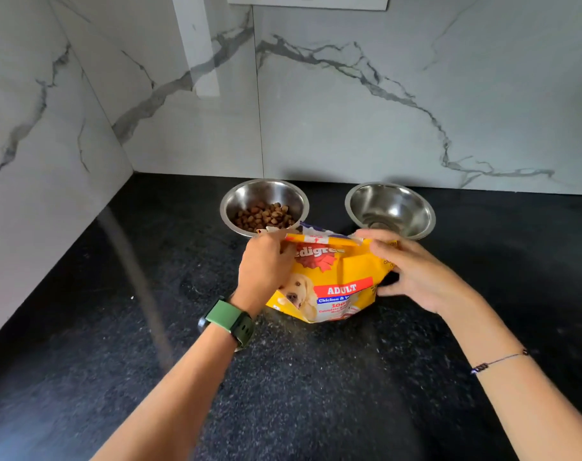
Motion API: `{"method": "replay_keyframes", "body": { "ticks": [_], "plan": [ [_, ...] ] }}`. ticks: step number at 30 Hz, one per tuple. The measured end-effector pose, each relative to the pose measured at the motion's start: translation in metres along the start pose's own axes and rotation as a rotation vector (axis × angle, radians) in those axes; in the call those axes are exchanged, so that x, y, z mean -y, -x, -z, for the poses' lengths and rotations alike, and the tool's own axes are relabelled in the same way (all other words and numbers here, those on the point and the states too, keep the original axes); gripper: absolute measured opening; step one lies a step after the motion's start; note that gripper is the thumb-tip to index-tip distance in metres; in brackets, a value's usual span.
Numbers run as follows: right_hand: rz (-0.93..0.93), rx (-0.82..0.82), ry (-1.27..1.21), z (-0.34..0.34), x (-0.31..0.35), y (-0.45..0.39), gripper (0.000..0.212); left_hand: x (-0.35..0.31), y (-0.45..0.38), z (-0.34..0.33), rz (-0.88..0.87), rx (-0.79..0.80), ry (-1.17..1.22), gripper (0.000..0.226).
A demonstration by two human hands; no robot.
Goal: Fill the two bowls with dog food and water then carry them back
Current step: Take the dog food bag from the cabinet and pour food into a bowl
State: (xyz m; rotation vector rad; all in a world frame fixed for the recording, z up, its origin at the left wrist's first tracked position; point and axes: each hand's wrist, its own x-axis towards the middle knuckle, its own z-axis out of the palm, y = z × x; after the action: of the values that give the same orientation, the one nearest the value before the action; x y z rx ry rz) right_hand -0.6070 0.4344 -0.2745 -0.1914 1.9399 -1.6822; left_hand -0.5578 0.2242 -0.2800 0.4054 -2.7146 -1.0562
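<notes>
Marble wall [349,111]: white with grey veins, forming a corner behind the work area. Black speckled tabletop [316,377]: carries all items. Yellow dog food bag [336,281]: stands upright near the middle of the tabletop, just in front of both bowls, its top edge folded over. Left hand [263,264]: clamped on the bag's upper left corner, fingers curled over the fold. Right hand [416,271]: fingertips pinch the top fold at its right end, palm against the bag's right side. Left bowl [264,207]: steel, holds brown kibble [263,216] covering its bottom. Right bowl [390,209]: steel, no kibble inside. The bowls stand apart, near the wall. Green watch [229,322]: on the left wrist. Thin bracelet [499,361]: on the right wrist.
</notes>
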Motion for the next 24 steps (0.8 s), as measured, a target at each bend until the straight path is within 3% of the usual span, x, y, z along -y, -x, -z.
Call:
{"method": "replay_keyframes", "body": {
  "ticks": [3,7,10,17,19,24],
  "plan": [
    [-0.058,0.142,-0.059,0.006,-0.02,0.002,0.086,0.004,0.008,0.002,0.063,0.131,0.032,0.035],
    [-0.069,0.242,-0.115,0.007,-0.029,0.002,0.098,0.01,0.02,0.009,0.245,0.463,0.312,0.062],
    [-0.058,0.246,-0.143,0.003,-0.033,0.003,0.1,0.013,0.022,0.014,0.329,0.576,0.395,0.067],
    [0.072,-0.073,-0.149,-0.024,-0.023,0.005,0.034,0.006,0.021,0.003,0.326,0.34,0.433,0.036],
    [0.097,-0.098,-0.105,-0.027,-0.012,0.004,0.03,0.006,0.021,0.008,0.317,0.297,0.466,0.028],
    [0.205,-0.122,0.045,-0.034,0.039,0.005,0.025,-0.011,0.024,0.044,0.3,0.209,0.515,0.035]
  ]
}}
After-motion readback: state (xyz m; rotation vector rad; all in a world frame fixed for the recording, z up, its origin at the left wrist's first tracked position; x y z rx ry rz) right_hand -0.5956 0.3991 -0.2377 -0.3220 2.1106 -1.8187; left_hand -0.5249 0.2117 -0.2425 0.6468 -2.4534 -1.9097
